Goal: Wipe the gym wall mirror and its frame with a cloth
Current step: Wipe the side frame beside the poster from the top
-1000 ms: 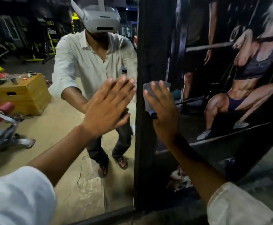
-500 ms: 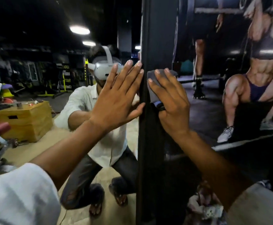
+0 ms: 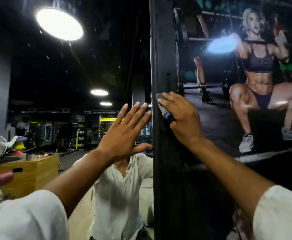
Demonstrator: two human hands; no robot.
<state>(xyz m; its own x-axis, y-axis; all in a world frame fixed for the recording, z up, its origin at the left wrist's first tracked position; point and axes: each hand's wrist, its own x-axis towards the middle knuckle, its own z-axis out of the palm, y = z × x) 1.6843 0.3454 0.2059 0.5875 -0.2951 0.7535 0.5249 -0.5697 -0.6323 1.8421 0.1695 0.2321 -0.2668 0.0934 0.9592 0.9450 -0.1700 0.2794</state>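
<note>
The wall mirror (image 3: pixel 58 70) fills the left half of the view and reflects the gym and a person in a white shirt. Its black frame (image 3: pixel 162 54) runs vertically down the middle. My left hand (image 3: pixel 122 134) lies flat on the glass with fingers spread, close beside the frame. My right hand (image 3: pixel 181 118) presses a grey-blue cloth (image 3: pixel 162 108) against the frame, its straight fingers covering most of the cloth.
A large fitness poster (image 3: pixel 256 80) covers the wall right of the frame. In the mirror's reflection, a yellow wooden box (image 3: pixel 29 170) with clutter on top shows at lower left, and ceiling lights glare above.
Both hands have moved up the mirror and frame; the right hand carried the cloth upward along the frame. The view has tilted up towards the ceiling lights.
</note>
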